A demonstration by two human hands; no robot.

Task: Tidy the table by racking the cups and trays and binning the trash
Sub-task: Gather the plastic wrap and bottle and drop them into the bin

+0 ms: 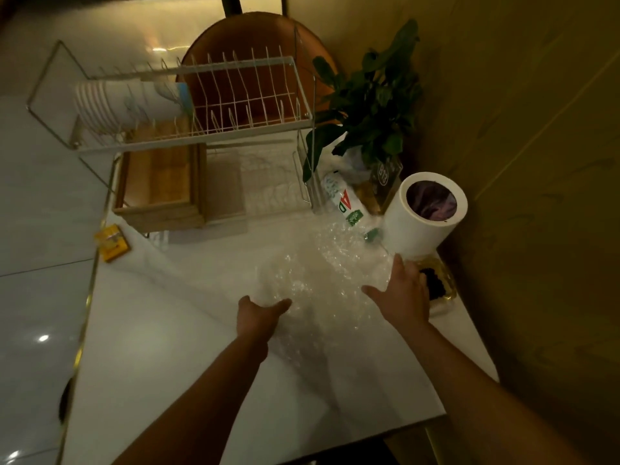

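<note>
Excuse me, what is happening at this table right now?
A person is clearing trash. The left hand grips a crumpled sheet of clear plastic wrap lying on the white table. The right hand holds the white bin by its base, tilted, its mouth facing the camera. A bottle lies beside the bin. White plates and wooden trays already sit in the rack.
</note>
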